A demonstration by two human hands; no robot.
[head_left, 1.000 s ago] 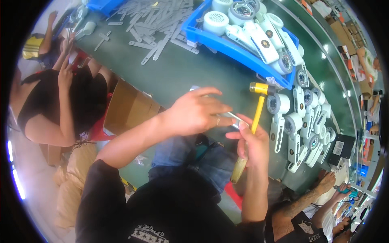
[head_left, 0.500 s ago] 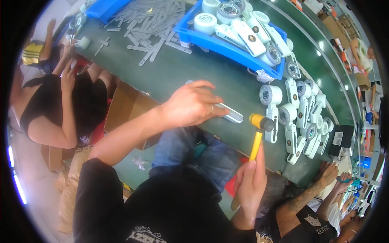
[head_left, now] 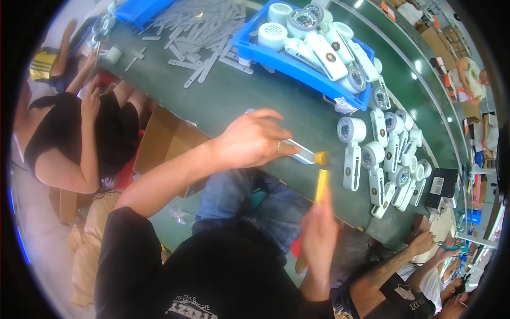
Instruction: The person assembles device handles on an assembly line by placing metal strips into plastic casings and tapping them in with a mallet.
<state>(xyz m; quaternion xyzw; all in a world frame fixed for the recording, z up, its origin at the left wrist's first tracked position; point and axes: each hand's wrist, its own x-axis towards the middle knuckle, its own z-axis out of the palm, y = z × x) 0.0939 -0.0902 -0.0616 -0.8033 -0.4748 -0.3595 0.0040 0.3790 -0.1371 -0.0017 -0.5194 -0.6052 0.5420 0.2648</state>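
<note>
My left hand (head_left: 252,139) is closed over a white, elongated handle part (head_left: 303,154) with a grey inset, above the near edge of the bench. Only its right end shows clearly, as my fingers hide the rest. My right hand (head_left: 320,228) grips a yellow-handled mallet (head_left: 322,183) upright. The mallet's yellow head is at the exposed end of the handle part. Whether the two touch, I cannot tell.
A blue bin (head_left: 297,66) heaped with white handheld fans stands at the back. More fans (head_left: 352,159) lie to the right, beside a black box (head_left: 442,186). Grey strips (head_left: 204,40) are piled at the far left. Co-workers sit on both sides.
My right hand has swung the mallet leftward, bringing its head from a gap beside the handle part to that part's right end. My left hand stays almost still.
</note>
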